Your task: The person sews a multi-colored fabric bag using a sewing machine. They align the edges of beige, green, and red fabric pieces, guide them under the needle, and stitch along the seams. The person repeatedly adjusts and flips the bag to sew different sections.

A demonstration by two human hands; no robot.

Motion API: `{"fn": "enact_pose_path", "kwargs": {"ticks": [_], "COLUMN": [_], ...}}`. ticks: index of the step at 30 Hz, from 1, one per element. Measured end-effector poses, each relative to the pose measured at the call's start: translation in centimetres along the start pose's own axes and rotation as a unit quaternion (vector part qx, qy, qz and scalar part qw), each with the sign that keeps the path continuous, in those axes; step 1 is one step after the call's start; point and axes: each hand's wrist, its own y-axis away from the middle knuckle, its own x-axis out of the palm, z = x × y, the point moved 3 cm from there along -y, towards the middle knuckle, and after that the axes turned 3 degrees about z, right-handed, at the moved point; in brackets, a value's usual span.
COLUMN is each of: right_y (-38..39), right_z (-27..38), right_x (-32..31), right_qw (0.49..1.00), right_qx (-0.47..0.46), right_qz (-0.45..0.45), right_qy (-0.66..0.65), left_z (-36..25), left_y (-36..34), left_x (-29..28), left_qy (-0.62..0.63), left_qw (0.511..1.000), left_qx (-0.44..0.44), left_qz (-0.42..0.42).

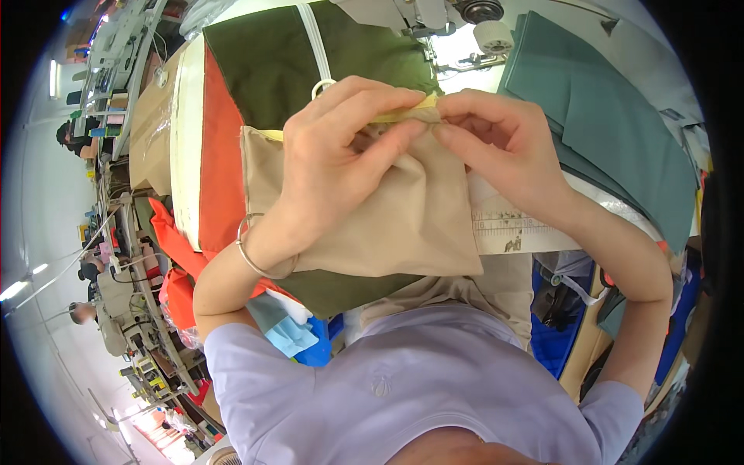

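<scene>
Grip on beige fabric, sewing machine beyond

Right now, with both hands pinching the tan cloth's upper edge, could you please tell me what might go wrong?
The tan cloth could pucker, since folds run through it. The yellow strip might slip out of line, as only fingertips seem to hold it there. The ring beside the left hand could snag.

a pale table bears a ruler strip, folded teal cloth and dark green fabric.
</scene>
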Motion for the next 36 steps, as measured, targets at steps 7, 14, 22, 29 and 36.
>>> {"fn": "enact_pose_path", "kwargs": {"ticks": [7, 14, 22, 29, 36], "right_y": [0.3, 1.6, 1.7, 2.2, 2.4], "right_z": [0.0, 0.0, 0.0, -0.5, -0.2], "right_x": [-0.1, 1.6, 1.8, 2.1, 2.2], "right_qw": [0.990, 0.920, 0.876, 0.861, 0.849], "right_qx": [0.014, -0.180, -0.232, -0.280, -0.301], "right_qz": [0.051, 0.187, 0.264, 0.245, 0.271], "right_qy": [0.132, 0.295, 0.330, 0.347, 0.338], "left_z": [1.8, 4.0, 5.8, 6.2, 5.8], "left_y": [-0.8, -3.1, -4.9, -4.6, -4.8], "left_x": [-0.8, -0.3, 1.8, 3.2, 3.4], "left_qy": [0.343, 0.265, -0.076, -0.084, -0.050], "left_qw": [0.909, 0.925, 0.995, 0.995, 0.999], "left_qx": [-0.232, -0.261, 0.031, 0.039, -0.005], "left_qz": [0.048, 0.084, 0.050, 0.038, 0.018]}}
